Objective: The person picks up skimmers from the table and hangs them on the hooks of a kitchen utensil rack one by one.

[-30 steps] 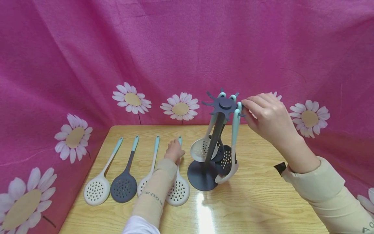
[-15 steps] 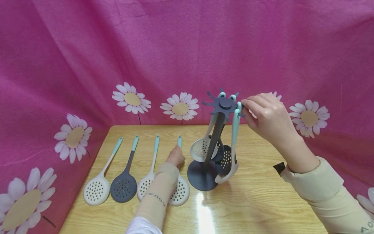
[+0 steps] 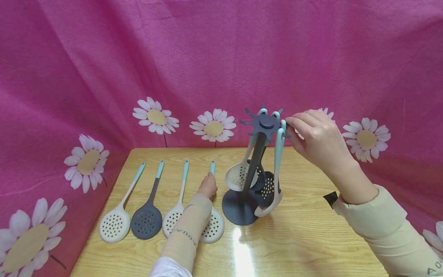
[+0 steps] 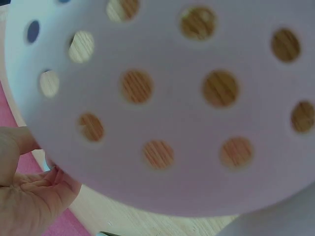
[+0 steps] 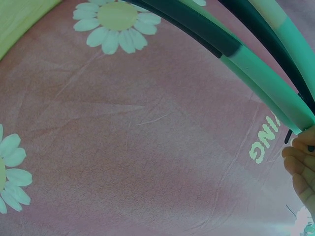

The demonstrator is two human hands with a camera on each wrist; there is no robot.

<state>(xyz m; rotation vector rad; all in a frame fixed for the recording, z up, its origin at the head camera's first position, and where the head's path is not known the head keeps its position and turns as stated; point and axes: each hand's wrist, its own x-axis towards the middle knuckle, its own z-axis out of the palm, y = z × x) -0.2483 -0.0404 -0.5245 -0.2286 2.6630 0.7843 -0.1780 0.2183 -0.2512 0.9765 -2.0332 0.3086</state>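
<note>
My left hand point(image 3: 208, 186) grips the handle of the rightmost white skimmer point(image 3: 214, 227) lying on the table; my forearm covers part of it. In the left wrist view, a white perforated skimmer head fills most of the picture, and the left hand point(image 4: 34, 191) has curled fingers at lower left. At the dark utensil stand point(image 3: 254, 165), my right hand point(image 3: 316, 136) pinches a hook tip between thumb and fingers, beside a mint handle end. A pale ladle point(image 3: 278, 196) hangs there, with a pale perforated ladle point(image 3: 236, 177) and dark perforated utensils point(image 3: 267, 188) behind.
Left of the held skimmer lie a white skimmer point(image 3: 170, 219), a dark grey skimmer point(image 3: 147, 222) and another white skimmer point(image 3: 115, 225), handles pointing away. Pink flowered cloth point(image 3: 194, 57) hangs behind and beside the wooden table point(image 3: 304, 231).
My left hand has slid slightly down the rightmost skimmer's handle toward me and its fingers have closed round it. The right hand and stand have stayed in place.
</note>
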